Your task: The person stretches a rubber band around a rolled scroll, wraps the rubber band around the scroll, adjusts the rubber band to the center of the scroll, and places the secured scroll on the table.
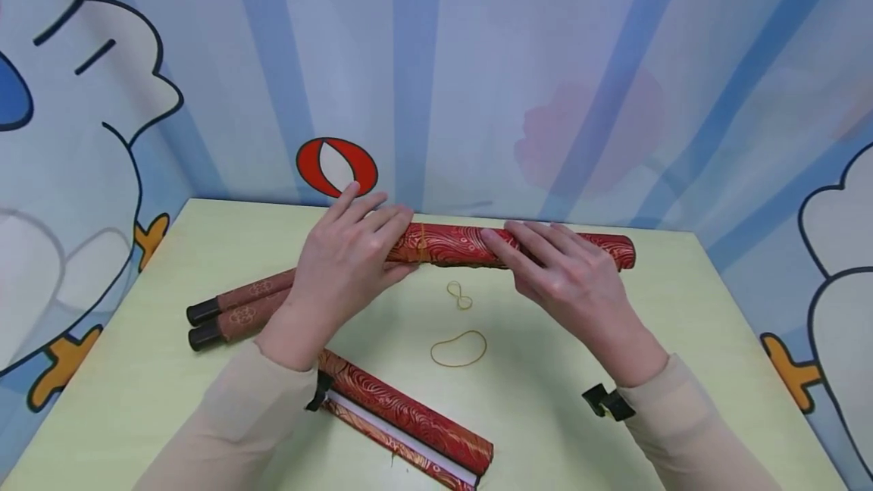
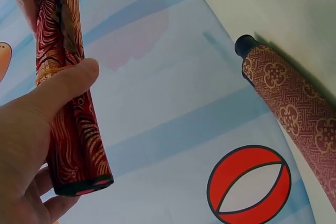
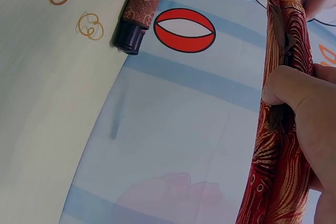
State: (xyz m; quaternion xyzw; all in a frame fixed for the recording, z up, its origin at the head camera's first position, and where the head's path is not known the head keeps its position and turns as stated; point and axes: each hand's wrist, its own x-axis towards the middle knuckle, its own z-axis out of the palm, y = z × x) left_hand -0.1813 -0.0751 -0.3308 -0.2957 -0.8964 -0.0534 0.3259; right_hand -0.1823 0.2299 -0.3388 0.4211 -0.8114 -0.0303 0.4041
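Both hands hold up a rolled red-and-gold patterned scroll (image 1: 457, 244) above the back of the table. My left hand (image 1: 351, 248) grips it near its left end, the thumb along the underside in the left wrist view, close to a yellow rubber band (image 2: 48, 72) wound round the roll. Farther right, my right hand (image 1: 569, 271) holds the roll with its thumb (image 3: 286, 85) pressed by a dark ribbon-like strip (image 3: 281, 30). Below the roll, a twisted rubber band (image 1: 460, 296) and a looped rubber band (image 1: 458, 348) lie on the table.
A second red scroll (image 1: 409, 408), with a white strip showing along it, lies at the front, partly behind the left sleeve. A brown patterned double roll (image 1: 245, 315) with black end knobs lies at left. The pale table (image 1: 546, 430) meets a printed blue backdrop (image 1: 464, 97).
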